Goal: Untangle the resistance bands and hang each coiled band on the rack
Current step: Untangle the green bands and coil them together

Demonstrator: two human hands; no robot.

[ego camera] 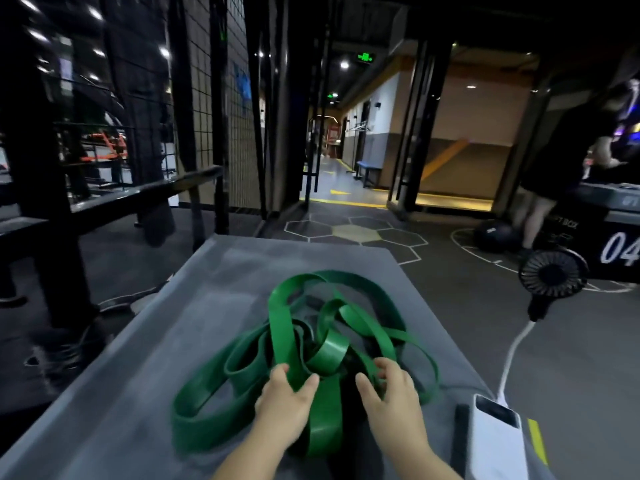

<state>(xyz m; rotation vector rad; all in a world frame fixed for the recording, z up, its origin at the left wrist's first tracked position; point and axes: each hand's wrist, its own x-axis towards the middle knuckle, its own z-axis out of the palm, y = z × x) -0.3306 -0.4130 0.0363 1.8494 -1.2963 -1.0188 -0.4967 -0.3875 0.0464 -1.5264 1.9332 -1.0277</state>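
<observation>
While the green resistance bands [294, 327] lie in one knotted heap at the centre of the grey padded desk [225, 278], both hands are on the near side of the tangle. Left hand [284, 400] grip: thumb & fingers pinch one upright strap. Right hand [394, 400] grip: fingers curled over a neighbouring strand, thumb spread apart. At the desk's R edge lies a white power bank [495, 434] w/ a white cable [512, 355] running up to a small black fan [552, 275]. Bkgd R: a person [554, 161] in dark clothes beside a black box [620, 251] marked "04".
</observation>
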